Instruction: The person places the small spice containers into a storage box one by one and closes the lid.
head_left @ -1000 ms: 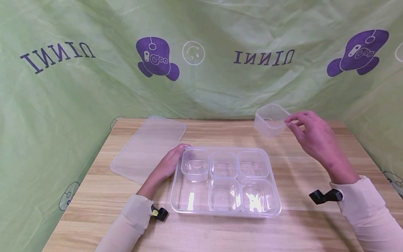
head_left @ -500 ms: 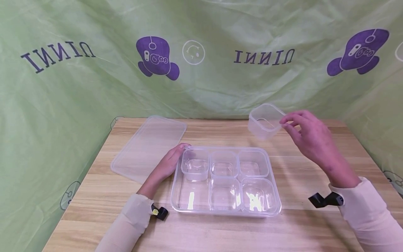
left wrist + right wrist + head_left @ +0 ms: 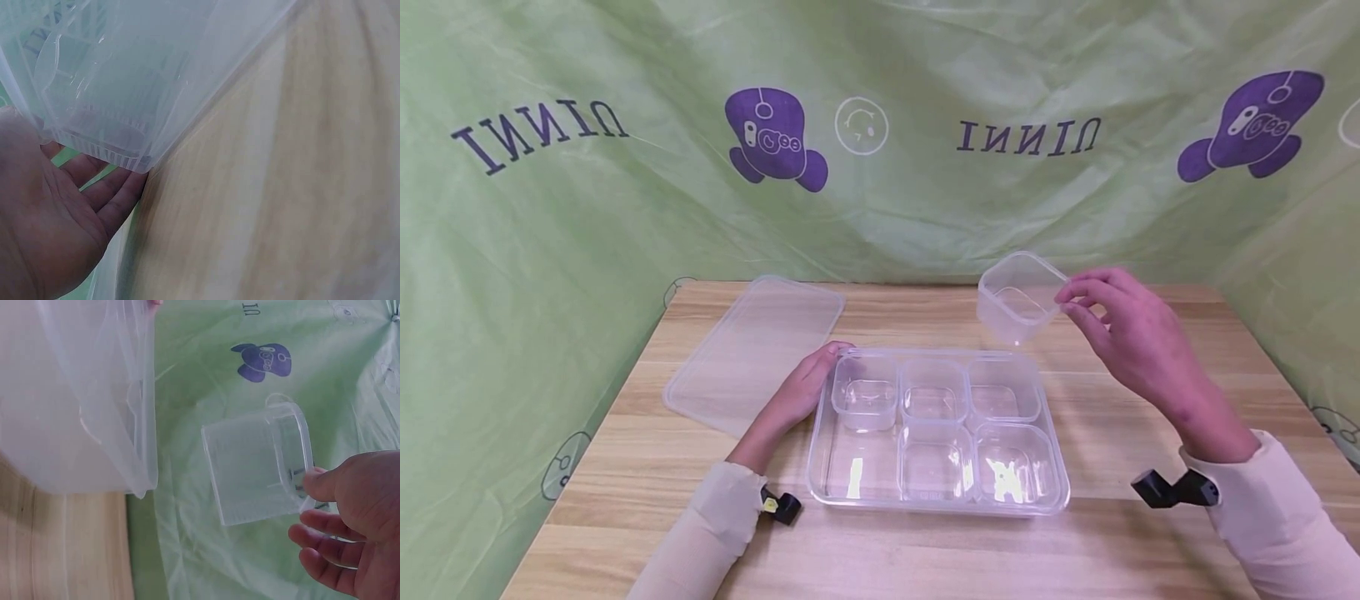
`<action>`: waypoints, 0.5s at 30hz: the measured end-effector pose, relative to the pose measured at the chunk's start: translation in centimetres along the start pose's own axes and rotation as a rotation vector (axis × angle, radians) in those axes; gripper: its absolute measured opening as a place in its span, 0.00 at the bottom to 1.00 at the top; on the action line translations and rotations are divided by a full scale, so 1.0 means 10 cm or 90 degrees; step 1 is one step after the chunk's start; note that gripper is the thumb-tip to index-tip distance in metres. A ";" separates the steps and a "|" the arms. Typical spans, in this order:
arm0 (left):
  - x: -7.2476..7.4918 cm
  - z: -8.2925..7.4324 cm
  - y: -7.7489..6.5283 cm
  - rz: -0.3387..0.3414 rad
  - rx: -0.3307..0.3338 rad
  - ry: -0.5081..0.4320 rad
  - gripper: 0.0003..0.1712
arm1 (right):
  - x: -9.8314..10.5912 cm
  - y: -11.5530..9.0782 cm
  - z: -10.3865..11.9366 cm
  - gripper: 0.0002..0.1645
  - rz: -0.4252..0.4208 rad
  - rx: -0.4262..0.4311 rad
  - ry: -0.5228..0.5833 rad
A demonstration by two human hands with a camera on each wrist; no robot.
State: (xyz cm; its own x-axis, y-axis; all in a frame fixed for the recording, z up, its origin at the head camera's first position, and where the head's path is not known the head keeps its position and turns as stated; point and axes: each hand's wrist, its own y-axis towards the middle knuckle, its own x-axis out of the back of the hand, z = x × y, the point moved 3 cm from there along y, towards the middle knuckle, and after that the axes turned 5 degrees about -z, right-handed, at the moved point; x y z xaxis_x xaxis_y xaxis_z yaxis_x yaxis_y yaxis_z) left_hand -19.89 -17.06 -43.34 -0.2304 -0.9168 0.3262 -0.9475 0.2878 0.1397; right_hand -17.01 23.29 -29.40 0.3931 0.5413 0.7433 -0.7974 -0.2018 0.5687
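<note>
A clear rectangular container [image 3: 850,502] stands on the wooden table, with several small clear plastic boxes [image 3: 936,467] set in two rows inside it. My left hand [image 3: 802,387] holds its back left corner; from the left wrist view, the fingers [image 3: 115,194] bend round behind the wall, while the thumb is hidden. Above the table, beyond the container's back right corner, another small clear box [image 3: 1018,292] hangs tilted. Thumb and fingertips of my right hand [image 3: 1131,333] pinch that box by its right rim, which the right wrist view shows too.
To the left of the container a flat translucent lid [image 3: 756,350] lies on the table [image 3: 925,558]. Green fabric [image 3: 910,217] with purple prints hangs right behind the table's back edge and along both sides. Light reflections show on the container's floor at front left.
My right hand has moved a little left and slightly down, bringing the small box closer to the container. The left hand and the container have stayed put.
</note>
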 end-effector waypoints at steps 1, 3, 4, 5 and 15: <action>0.00 0.00 0.00 -0.001 -0.001 0.001 0.28 | 0.01 0.00 0.02 0.08 -0.003 0.007 0.001; 0.00 0.01 0.00 0.000 -0.003 0.001 0.28 | 0.02 -0.01 0.06 0.09 -0.008 0.025 0.005; 0.00 0.01 0.00 0.000 -0.004 0.001 0.27 | 0.02 -0.01 0.08 0.09 -0.011 0.035 0.007; 0.00 0.01 0.00 0.001 -0.006 0.002 0.27 | 0.02 -0.02 0.11 0.10 -0.013 0.048 0.010; 0.00 0.02 0.00 0.000 0.003 -0.002 0.27 | 0.00 -0.06 0.34 0.16 -0.027 0.139 0.038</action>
State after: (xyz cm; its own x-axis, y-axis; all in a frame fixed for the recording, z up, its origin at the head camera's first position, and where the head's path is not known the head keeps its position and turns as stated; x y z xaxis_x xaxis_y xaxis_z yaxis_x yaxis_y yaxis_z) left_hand -19.89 -17.10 -43.51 -0.2303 -0.9177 0.3237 -0.9487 0.2858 0.1354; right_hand -15.00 20.63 -28.59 0.3908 0.5992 0.6988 -0.6602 -0.3466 0.6664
